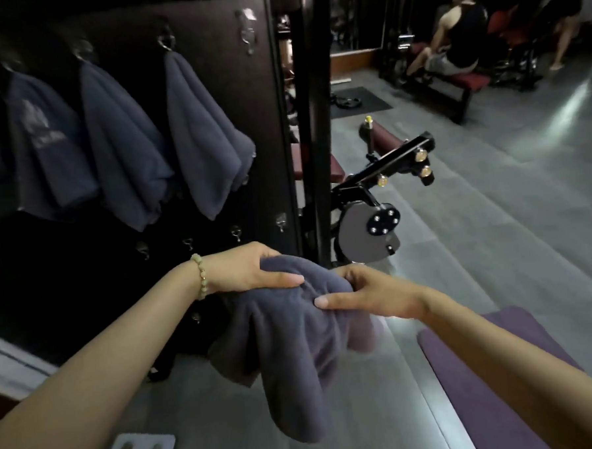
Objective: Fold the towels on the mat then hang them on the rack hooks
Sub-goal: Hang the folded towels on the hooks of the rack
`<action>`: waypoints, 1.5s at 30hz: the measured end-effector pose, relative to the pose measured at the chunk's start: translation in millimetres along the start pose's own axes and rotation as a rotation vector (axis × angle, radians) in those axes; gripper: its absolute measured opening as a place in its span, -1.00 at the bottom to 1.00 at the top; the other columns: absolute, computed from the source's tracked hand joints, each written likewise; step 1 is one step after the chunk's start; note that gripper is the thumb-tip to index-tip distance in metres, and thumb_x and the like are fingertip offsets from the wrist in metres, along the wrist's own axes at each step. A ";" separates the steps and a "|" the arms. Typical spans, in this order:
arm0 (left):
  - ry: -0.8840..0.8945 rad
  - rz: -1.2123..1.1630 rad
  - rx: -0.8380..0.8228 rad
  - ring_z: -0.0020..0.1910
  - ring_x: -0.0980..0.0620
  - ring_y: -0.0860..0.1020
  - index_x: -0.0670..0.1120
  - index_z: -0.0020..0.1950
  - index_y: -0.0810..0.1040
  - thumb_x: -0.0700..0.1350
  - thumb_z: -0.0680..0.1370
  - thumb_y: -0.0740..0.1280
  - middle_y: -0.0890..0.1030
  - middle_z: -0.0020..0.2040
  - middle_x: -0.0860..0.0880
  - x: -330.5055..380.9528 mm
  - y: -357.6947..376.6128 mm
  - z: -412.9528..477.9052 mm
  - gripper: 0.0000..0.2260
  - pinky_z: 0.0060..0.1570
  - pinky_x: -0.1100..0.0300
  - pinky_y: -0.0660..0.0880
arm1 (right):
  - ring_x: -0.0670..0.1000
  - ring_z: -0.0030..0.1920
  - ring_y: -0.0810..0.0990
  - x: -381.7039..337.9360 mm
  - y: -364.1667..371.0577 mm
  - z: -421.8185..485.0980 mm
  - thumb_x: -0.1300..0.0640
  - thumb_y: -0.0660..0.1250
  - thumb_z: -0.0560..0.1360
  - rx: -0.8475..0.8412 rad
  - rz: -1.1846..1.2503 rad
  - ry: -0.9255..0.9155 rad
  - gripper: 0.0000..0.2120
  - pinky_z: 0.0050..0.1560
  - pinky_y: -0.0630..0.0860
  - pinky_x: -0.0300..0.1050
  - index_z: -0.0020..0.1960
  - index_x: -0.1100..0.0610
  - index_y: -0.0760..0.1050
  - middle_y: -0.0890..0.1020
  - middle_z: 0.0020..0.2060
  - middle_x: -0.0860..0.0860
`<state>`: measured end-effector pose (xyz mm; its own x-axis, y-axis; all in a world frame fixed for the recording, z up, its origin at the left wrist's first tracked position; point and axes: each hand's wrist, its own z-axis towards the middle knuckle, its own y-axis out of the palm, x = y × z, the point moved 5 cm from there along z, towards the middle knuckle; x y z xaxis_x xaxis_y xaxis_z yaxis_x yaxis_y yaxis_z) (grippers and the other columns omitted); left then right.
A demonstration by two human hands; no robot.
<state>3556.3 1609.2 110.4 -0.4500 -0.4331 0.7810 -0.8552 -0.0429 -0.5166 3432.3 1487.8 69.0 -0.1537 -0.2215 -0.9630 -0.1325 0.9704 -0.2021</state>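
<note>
Item: grey towel (294,344), folded and bunched, held in mid-air before the rack (265,123).
- Left hand (252,271): thumb pressed flat on top, fingers curled beneath the fold; beaded bracelet (201,277) at the wrist.
- Right hand (370,292): thumb and fingers pinching the bunched edge.
- Rack, top row: three grey towels (122,144) hung side by side; one hook (248,27) bare at right.
- Floor, lower right: purple mat (468,404).
</note>
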 end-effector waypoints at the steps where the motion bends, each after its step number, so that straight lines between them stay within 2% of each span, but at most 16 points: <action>1: -0.014 0.056 0.030 -0.18 0.10 0.62 0.03 -0.13 0.66 0.31 0.31 0.42 0.69 -0.17 -0.03 -10.2 -17.5 -9.1 -0.63 -0.13 0.16 0.52 | -0.07 -0.11 0.63 -11.8 3.1 12.1 0.17 0.34 0.54 -0.032 0.032 -0.014 -0.91 -0.08 0.54 -0.20 -0.04 0.21 0.56 0.66 -0.14 0.04; 4: -0.022 0.149 0.094 -0.19 0.08 0.61 -0.07 -0.09 0.65 0.34 0.32 0.39 0.69 -0.13 -0.10 -29.3 -56.6 -36.5 -0.51 -0.10 0.08 0.53 | 0.09 -0.01 0.61 -40.9 3.4 47.7 0.04 0.39 0.50 -0.053 0.046 -0.044 -0.62 0.06 0.55 0.02 0.08 0.36 0.49 0.63 -0.02 0.28; 5: -0.010 0.132 0.131 -0.14 0.06 0.63 -0.11 -0.04 0.64 0.32 0.33 0.40 0.69 -0.08 -0.12 -33.0 -68.1 -43.5 -0.49 -0.05 0.08 0.55 | 0.09 -0.02 0.60 -48.3 0.8 60.0 -0.01 0.41 0.47 -0.046 0.032 -0.049 -0.59 0.06 0.54 0.04 0.07 0.34 0.49 0.62 -0.03 0.27; 7: 0.058 0.030 0.217 0.00 0.06 0.63 -0.11 0.10 0.59 0.17 0.40 0.43 0.66 0.03 -0.12 -32.6 -87.1 -53.1 -0.57 0.04 0.16 0.53 | -0.01 -0.06 0.58 -64.1 -5.7 81.4 0.03 0.40 0.47 -0.026 0.021 -0.090 -0.72 0.02 0.53 -0.08 0.00 0.23 0.50 0.61 -0.10 0.11; 10: 0.155 -0.205 0.304 0.07 0.05 0.62 0.03 0.28 0.45 -0.09 0.47 0.37 0.65 0.09 -0.10 -29.1 -109.4 -58.8 -0.62 0.01 0.28 0.54 | -0.02 0.02 0.59 -87.6 -16.7 106.1 0.19 0.32 0.50 -0.024 0.123 -0.139 -0.76 0.05 0.54 -0.15 0.16 0.14 0.45 0.61 0.03 0.07; 12: 0.202 -0.314 0.351 0.05 0.10 0.63 0.04 0.23 0.47 -0.11 0.46 0.33 0.68 0.03 -0.02 -29.6 -122.3 -58.2 -0.66 -0.03 0.32 0.52 | 0.01 0.02 0.62 -100.0 -23.5 118.6 0.23 0.26 0.50 -0.065 0.214 -0.130 -0.72 0.00 0.57 -0.17 0.20 0.08 0.46 0.64 0.04 0.10; 15: 0.245 -0.376 0.473 -0.01 0.30 0.58 0.02 -0.01 0.60 -0.11 0.41 0.31 0.67 -0.08 0.19 -28.3 -145.1 -51.3 -0.81 -0.03 0.43 0.46 | -0.05 -0.06 0.65 -116.6 -40.4 137.7 0.20 0.28 0.45 -0.099 0.228 -0.155 -0.78 -0.09 0.57 -0.24 -0.01 0.01 0.64 0.68 -0.08 0.03; 17: 0.248 -0.372 0.520 -0.05 0.33 0.58 0.08 -0.14 0.66 -0.09 0.39 0.33 0.67 -0.14 0.22 -22.2 -160.7 -40.8 -0.86 -0.05 0.46 0.45 | -0.10 -0.07 0.66 -127.9 -57.9 150.4 0.09 0.38 0.35 -0.100 0.175 -0.177 -0.86 -0.12 0.56 -0.28 -0.13 -0.03 0.69 0.69 -0.13 -0.02; 20: 0.229 -0.220 0.572 0.04 0.32 0.57 0.06 -0.06 0.65 -0.05 0.37 0.41 0.67 -0.06 0.22 -7.6 -186.5 -19.0 -0.83 0.02 0.48 0.43 | -0.07 0.06 0.65 -139.7 -92.2 169.5 -0.07 0.52 0.24 -0.112 0.040 -0.190 -0.69 -0.03 0.55 -0.30 -0.05 -0.01 0.69 0.69 -0.01 -0.02; 25: 0.136 0.197 0.624 0.13 0.36 0.52 0.04 0.09 0.66 0.00 0.35 0.53 0.65 0.06 0.18 18.5 -224.6 29.3 -0.68 0.19 0.52 0.33 | -0.17 0.17 0.59 -158.6 -147.6 194.5 0.12 0.45 0.39 -0.019 -0.367 -0.287 -0.63 0.15 0.50 -0.31 0.19 0.03 0.59 0.65 0.12 -0.14; 28: 0.141 0.220 0.678 0.12 0.36 0.52 0.04 0.12 0.65 0.02 0.34 0.53 0.64 0.04 0.19 35.9 -244.3 52.7 -0.64 0.23 0.46 0.35 | -0.21 0.14 0.59 -173.3 -180.2 205.8 0.12 0.47 0.38 0.027 -0.462 -0.381 -0.63 0.11 0.49 -0.37 0.18 0.04 0.60 0.65 0.09 -0.16; 32: 0.201 0.200 0.783 0.03 0.48 0.48 0.00 0.11 0.66 -0.03 0.40 0.50 0.59 0.00 0.26 64.6 -270.0 79.7 -0.71 0.07 0.62 0.30 | -0.24 0.08 0.61 -196.9 -224.0 221.0 0.06 0.46 0.34 0.129 -0.475 -0.491 -0.66 0.07 0.49 -0.40 0.12 0.03 0.63 0.67 0.01 -0.20; 35: 0.294 0.172 0.929 -0.02 0.47 0.51 -0.05 0.07 0.66 -0.07 0.43 0.48 0.60 -0.06 0.24 84.3 -294.7 98.3 -0.78 0.03 0.60 0.33 | -0.30 0.02 0.60 -215.3 -250.0 236.1 0.02 0.45 0.34 0.263 -0.513 -0.638 -0.68 0.05 0.43 -0.46 0.09 -0.02 0.60 0.66 -0.04 -0.20; 39: 0.328 0.203 1.117 0.03 0.34 0.56 -0.03 0.05 0.67 -0.02 0.45 0.46 0.63 -0.05 0.21 89.5 -325.4 125.0 -0.79 0.17 0.42 0.42 | -0.06 -0.08 0.63 -227.9 -277.8 264.4 -0.09 0.42 0.39 0.488 -0.655 -0.769 -0.67 0.08 0.52 -0.12 0.13 -0.03 0.60 0.66 -0.10 0.04; 42: 0.299 0.262 1.207 0.01 0.27 0.56 0.05 0.07 0.66 0.03 0.46 0.43 0.59 -0.08 0.22 78.5 -331.1 138.8 -0.79 0.16 0.29 0.46 | -0.07 -0.22 0.55 -220.9 -284.9 280.6 -0.11 0.40 0.44 0.624 -0.745 -0.803 -0.70 -0.09 0.53 -0.02 0.11 -0.02 0.63 0.57 -0.23 -0.06; 45: 0.235 0.362 1.221 -0.07 0.21 0.52 0.14 0.14 0.61 0.13 0.46 0.39 0.54 -0.09 0.15 62.9 -323.3 144.6 -0.73 0.01 0.28 0.47 | -0.05 -0.22 0.56 -205.0 -281.7 285.5 -0.15 0.36 0.45 0.693 -0.819 -0.836 -0.67 -0.18 0.54 0.00 0.12 -0.01 0.63 0.56 -0.21 -0.06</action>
<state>3841.6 1465.6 275.8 -0.7454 -0.4304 0.5090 0.0544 -0.8003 -0.5972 3780.6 1287.4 272.4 0.3978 -0.8689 -0.2945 0.6549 0.4937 -0.5721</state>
